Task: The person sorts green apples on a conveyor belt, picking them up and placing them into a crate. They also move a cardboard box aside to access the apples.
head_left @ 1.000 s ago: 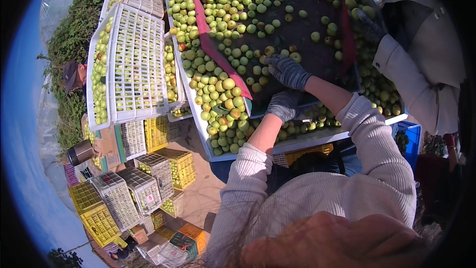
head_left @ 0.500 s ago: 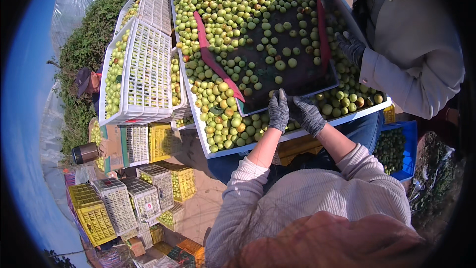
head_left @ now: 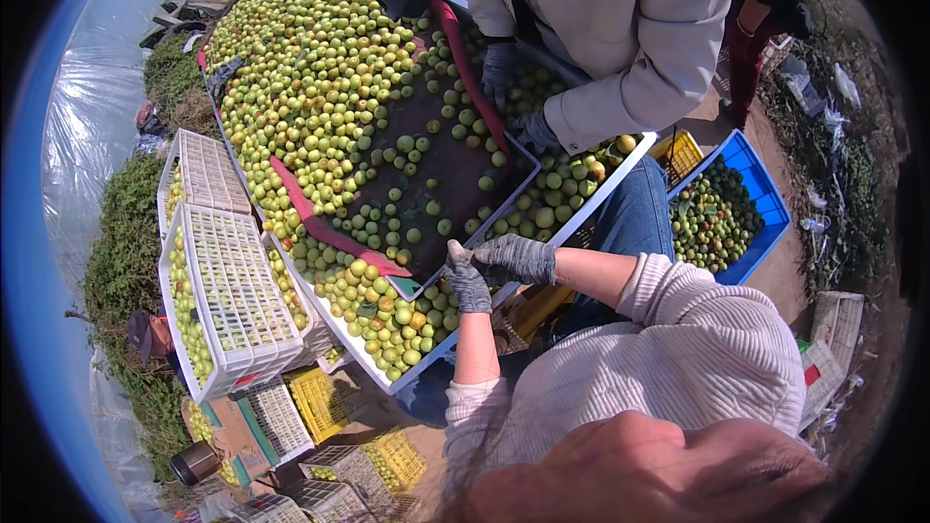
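Note:
My left hand (head_left: 469, 288), in a grey knitted glove, is raised over the near edge of a sorting tray (head_left: 390, 387) with white rims. Its fingers are drawn together, pointing away from me. Close against it, my right hand (head_left: 520, 260), in a matching glove, has its fingers bent toward the left hand's fingertips. Whatever lies between them, if anything, is hidden. Round green-yellow fruits (head_left: 395, 329) lie in the near trough just left of my hands. Beyond, more fruits are spread over a dark sheet (head_left: 407, 194) with red padded edges (head_left: 315, 218).
A person in a light jacket (head_left: 639, 48) works with gloved hands at the tray's right side. White crates (head_left: 242, 281) of fruit stand at the left, yellow crates (head_left: 320, 405) below them. A blue crate (head_left: 770, 242) of darker fruit is on the right.
The view has turned, so the tray now sits further left and the blue crate shows fully. My hands have come together, the right one reaching across to the left. The co-worker's hands have moved nearer the tray.

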### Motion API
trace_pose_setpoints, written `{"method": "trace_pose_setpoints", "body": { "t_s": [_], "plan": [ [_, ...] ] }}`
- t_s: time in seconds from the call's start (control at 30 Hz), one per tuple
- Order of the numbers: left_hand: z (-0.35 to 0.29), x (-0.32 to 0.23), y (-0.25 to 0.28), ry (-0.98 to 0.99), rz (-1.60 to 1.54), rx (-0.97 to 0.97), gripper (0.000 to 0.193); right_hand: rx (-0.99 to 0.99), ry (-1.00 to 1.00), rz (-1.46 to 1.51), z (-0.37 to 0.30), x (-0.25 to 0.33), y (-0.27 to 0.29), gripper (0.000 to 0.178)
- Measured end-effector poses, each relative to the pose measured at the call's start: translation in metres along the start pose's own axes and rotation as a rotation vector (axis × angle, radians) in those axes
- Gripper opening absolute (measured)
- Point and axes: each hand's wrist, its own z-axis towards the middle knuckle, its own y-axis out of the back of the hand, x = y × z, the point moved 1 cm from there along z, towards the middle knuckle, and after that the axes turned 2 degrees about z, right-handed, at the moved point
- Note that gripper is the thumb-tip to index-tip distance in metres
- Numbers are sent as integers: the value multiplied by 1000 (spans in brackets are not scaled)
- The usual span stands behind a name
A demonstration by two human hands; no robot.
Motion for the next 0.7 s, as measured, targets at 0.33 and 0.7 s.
{"method": "trace_pose_setpoints", "body": {
  "t_s": [0.33, 0.7],
  "plan": [
    [5, 16, -6, 193, -212, 153, 71, -168, -9, -146, -20, 17, -6, 42],
    [-18, -1, -14, -217, 177, 183, 38, 93, -69, 303, -31, -1, 21, 47]
  ]
}}
